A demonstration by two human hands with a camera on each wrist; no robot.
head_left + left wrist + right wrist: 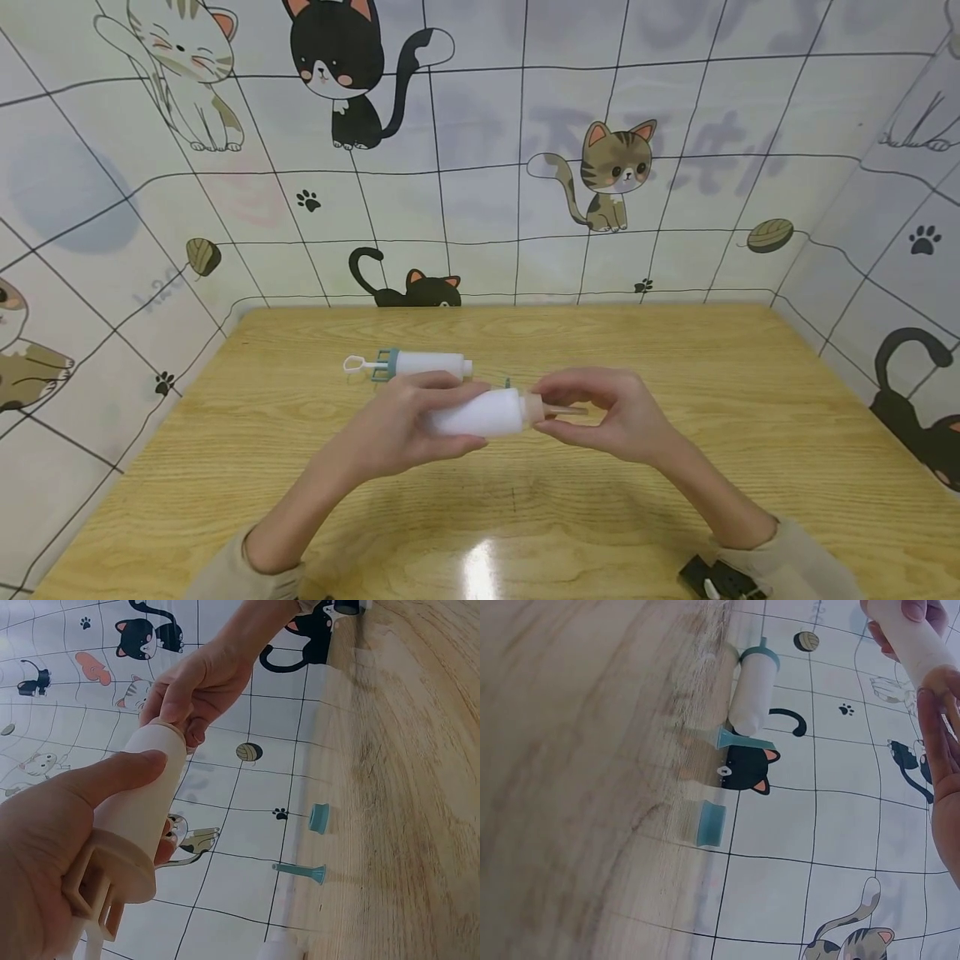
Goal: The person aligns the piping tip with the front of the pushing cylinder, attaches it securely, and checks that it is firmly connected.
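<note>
My left hand [405, 425] grips the white barrel of an icing syringe [483, 414] and holds it above the table, roughly level. Beside its palm, a beige end piece with a handle [112, 874] shows in the left wrist view. At the other end, my right hand [615, 412] pinches the beige collar [532, 408] with thumb and fingers. A slim beige nozzle [566, 410] sticks out of that collar, between the right thumb and fingers. Behind the hands, a second white syringe [431, 364] with a teal end and a white loop handle lies on the table.
On the wooden table [300, 500], a teal nozzle [742, 741] and a teal collar [711, 823] stand near the second syringe. A black object [720, 579] lies by the right sleeve. Cat-printed sheeting [480, 200] surrounds the table's back and sides.
</note>
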